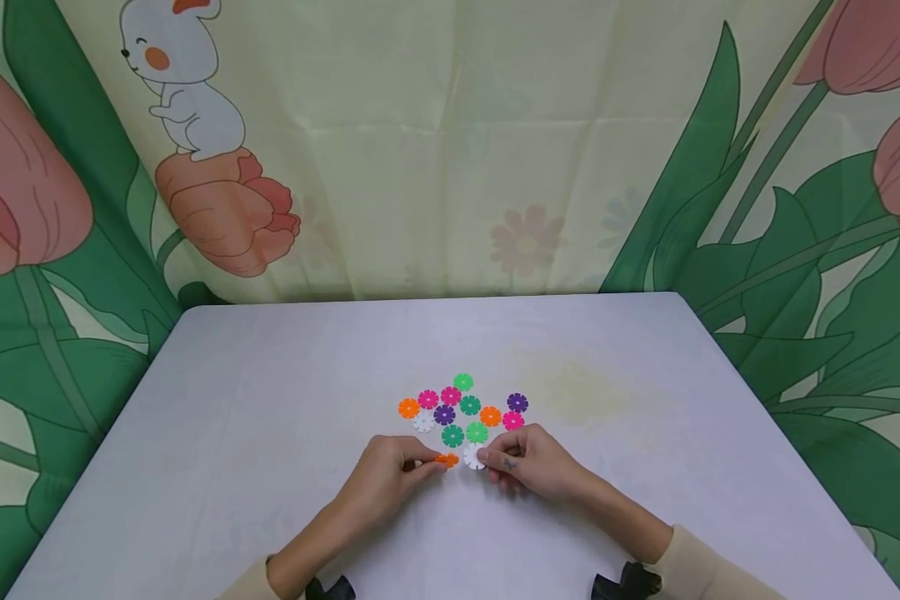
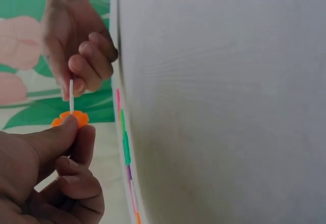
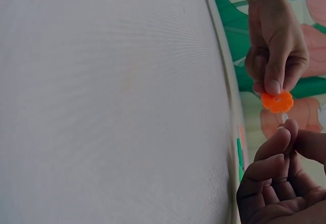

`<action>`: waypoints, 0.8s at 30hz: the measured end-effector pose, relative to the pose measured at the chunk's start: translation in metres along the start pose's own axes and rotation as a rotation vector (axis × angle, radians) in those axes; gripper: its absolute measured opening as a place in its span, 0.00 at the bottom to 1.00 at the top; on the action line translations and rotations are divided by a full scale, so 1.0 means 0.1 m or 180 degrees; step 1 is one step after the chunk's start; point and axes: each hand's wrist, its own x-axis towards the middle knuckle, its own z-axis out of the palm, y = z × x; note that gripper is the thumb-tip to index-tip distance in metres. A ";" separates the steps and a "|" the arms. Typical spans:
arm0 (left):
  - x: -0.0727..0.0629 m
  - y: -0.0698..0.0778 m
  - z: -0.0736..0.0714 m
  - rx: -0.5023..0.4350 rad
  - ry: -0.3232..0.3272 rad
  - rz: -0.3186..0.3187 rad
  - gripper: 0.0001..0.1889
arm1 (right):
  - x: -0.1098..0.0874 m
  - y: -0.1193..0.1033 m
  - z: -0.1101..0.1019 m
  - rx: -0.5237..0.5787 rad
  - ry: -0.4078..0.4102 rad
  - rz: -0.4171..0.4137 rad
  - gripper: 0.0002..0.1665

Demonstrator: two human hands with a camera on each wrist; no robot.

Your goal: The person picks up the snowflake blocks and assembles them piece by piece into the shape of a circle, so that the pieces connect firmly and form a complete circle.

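My left hand (image 1: 390,475) pinches an orange notched plastic disc (image 1: 447,460) between thumb and forefinger. In my right hand (image 1: 536,462) is a white notched disc (image 1: 473,457), gripped by its right edge. The two discs are held close together; whether their edges touch, I cannot tell. In the left wrist view the white disc (image 2: 71,95) appears edge-on behind the orange disc (image 2: 81,117). The right wrist view shows the orange disc (image 3: 277,102) tilted, its notches visible. Just beyond the hands, several loose discs lie on the table, including a light green disc (image 1: 477,432) and a teal disc (image 1: 452,436).
A white-covered table (image 1: 270,375) extends around the hands. Among the loose discs are a purple disc (image 1: 517,402), a pink disc (image 1: 513,420) and another white disc (image 1: 423,422). A printed curtain (image 1: 420,167) hangs behind the table's far edge.
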 end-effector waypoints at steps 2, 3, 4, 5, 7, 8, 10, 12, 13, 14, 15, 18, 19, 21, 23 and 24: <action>-0.01 0.01 0.00 0.0026 0.0025 0.0002 0.09 | -0.01 -0.01 0.00 0.0018 0.0003 0.0019 0.19; -0.02 0.02 0.01 0.0036 0.0041 0.0000 0.09 | -0.01 -0.01 0.00 0.0027 0.0001 0.0028 0.19; -0.02 0.02 0.01 0.0043 0.0061 -0.0001 0.09 | -0.01 -0.02 0.00 0.0037 -0.0003 0.0038 0.19; -0.03 0.03 0.01 0.0047 0.0082 0.0005 0.09 | -0.01 -0.03 0.00 0.0047 -0.0010 0.0043 0.19; -0.03 0.04 0.02 0.0066 0.0112 0.0039 0.09 | -0.02 -0.04 0.01 0.0070 -0.0045 0.0059 0.19; -0.04 0.05 0.03 0.0079 0.0126 0.0077 0.09 | -0.02 -0.04 0.01 0.0084 -0.0069 0.0065 0.20; -0.05 0.06 0.04 0.0096 0.0151 0.0163 0.08 | -0.03 -0.05 0.02 0.0108 -0.0119 0.0074 0.20; -0.06 0.07 0.04 0.0106 0.0162 0.0231 0.08 | -0.03 -0.05 0.03 0.0130 -0.0162 0.0073 0.21; -0.06 0.08 0.04 0.0105 0.0164 0.0252 0.08 | -0.04 -0.05 0.03 0.0136 -0.0173 0.0070 0.21; -0.07 0.08 0.04 0.0105 0.0168 0.0270 0.08 | -0.04 -0.06 0.03 0.0133 -0.0182 0.0052 0.22; -0.07 0.09 0.03 0.0095 0.0166 0.0275 0.08 | -0.04 -0.06 0.04 0.0135 -0.0188 0.0036 0.22; -0.08 0.10 0.02 0.0108 0.0145 0.0266 0.07 | -0.04 -0.06 0.05 0.0152 -0.0213 0.0008 0.22; -0.08 0.10 0.02 0.0117 0.0139 0.0276 0.07 | -0.04 -0.06 0.05 0.0163 -0.0222 0.0005 0.22; -0.09 0.09 0.01 0.0129 0.0134 0.0328 0.07 | -0.04 -0.07 0.06 0.0190 -0.0234 0.0017 0.22; -0.09 0.09 0.01 0.0156 0.0135 0.0380 0.06 | -0.05 -0.08 0.07 0.0209 -0.0236 0.0029 0.22; -0.10 0.08 0.01 0.0168 0.0139 0.0416 0.06 | -0.05 -0.08 0.08 0.0216 -0.0231 0.0027 0.22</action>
